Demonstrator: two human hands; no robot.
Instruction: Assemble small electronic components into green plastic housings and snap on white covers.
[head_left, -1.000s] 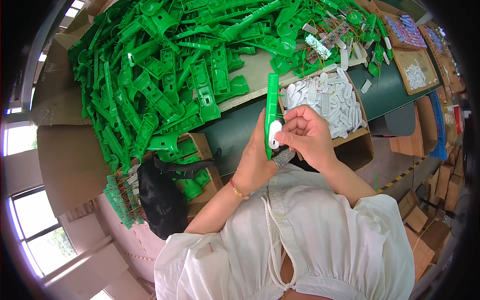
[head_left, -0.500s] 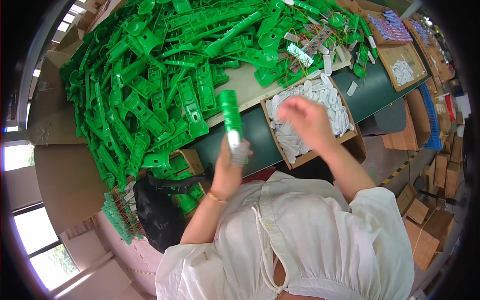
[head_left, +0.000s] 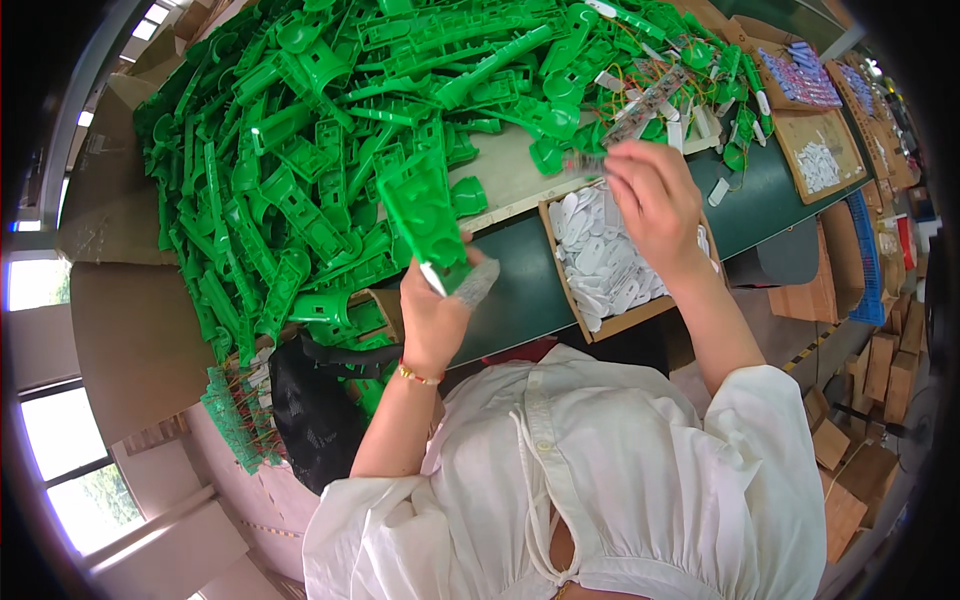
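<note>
My left hand (head_left: 430,312) grips a green plastic housing half (head_left: 418,212) near its lower end, its hollow inner side showing. A small white piece (head_left: 432,278) sits at that lower end, beside a finger wrapped in greyish tape (head_left: 478,282). Raised over a carton of white plastic parts (head_left: 605,285), my right hand (head_left: 655,195) is closed, fingertips together. A small circuit board (head_left: 583,163), smeared by motion, juts leftward from those fingertips. Just behind it lie more circuit boards (head_left: 645,108) with red and yellow wires.
A large heap of green housings (head_left: 330,130) covers the table's left and back. Trays with wrapped cylindrical parts (head_left: 800,80) and small white pieces (head_left: 818,165) stand at the right. A black bag (head_left: 315,420) is beside my left arm; cardboard boxes (head_left: 850,490) fill the far right.
My right hand has moved up and away from the carton, and a circuit board is now in its fingertips. My left hand has turned the green housing so its inside shows.
</note>
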